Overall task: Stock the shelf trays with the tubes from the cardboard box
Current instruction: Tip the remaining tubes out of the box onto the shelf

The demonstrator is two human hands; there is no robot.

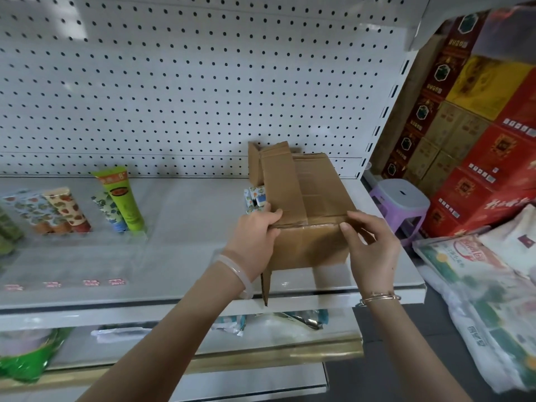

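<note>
Head view: cardboard box [307, 245] sits at the right end of the shelf [185, 204], by the front edge, one flap standing up at its back left. My left hand [256, 230] grips the box's near left top corner, fingers [272, 213] curled over onto the top panel. My right hand [372, 245] pinches the near right top edge, thumb on the fold line, the other fingers bent behind it. So both hands are closed on the box. Small patterned tubes [255, 197] are bunched on the shelf, touching the box's left side. Toward the left end more stand cap-down and leaning back: a green tube [123, 198], a blue-leaf tube [107, 210] just beside it, a strawberry-print tube [68, 208] further left. The green one has an "8" near its top; the rest of its print is too blurred to read. Red price labels [117, 282] on the shelf's front edge are also unreadable. Red cartons [490, 169] are stacked off the right end, with print I can't read.
</note>
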